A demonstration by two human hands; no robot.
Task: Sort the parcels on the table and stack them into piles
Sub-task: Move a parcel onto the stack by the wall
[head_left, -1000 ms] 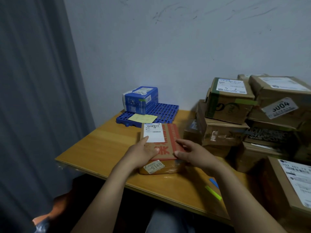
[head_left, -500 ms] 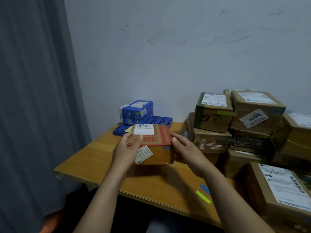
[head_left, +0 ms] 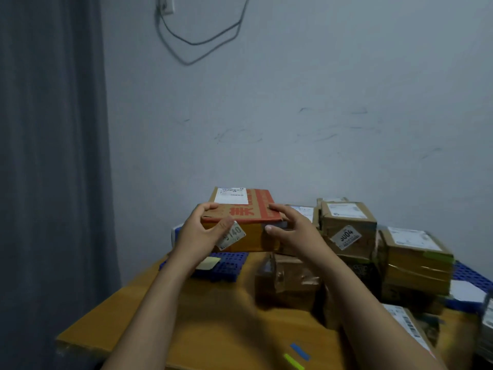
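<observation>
One red-and-brown parcel (head_left: 248, 209) is over the one blue grid tray (head_left: 226, 267), held up between two hands. The left hand (head_left: 197, 232) and the right hand (head_left: 294, 232) each grip one side of it. At least five brown parcels (head_left: 346, 222) are piled at the right on the table (head_left: 213, 329). Half a second ago the parcel was lower and nearer; now it hides the blue box.

2 hands are showing, a left hand (head_left: 198, 233) and a right hand (head_left: 293, 233); they are holding 1 red parcel (head_left: 248, 209); at least 7 brown parcels (head_left: 346, 225) are sitting heaped at right, blur hiding the exact count; 2 pallets are lying on 1 table (head_left: 213, 316), a left pallet (head_left: 226, 265) and a right pallet (head_left: 469, 273); 1 yellow note (head_left: 210, 263) is lying there; 2 tape strips are sticking, 1 blue strip (head_left: 300, 351) and 1 green strip (head_left: 293, 361); 1 curtain (head_left: 53, 156) is hanging; 1 socket (head_left: 166, 5) and 1 cable (head_left: 193, 44) are showing.
</observation>
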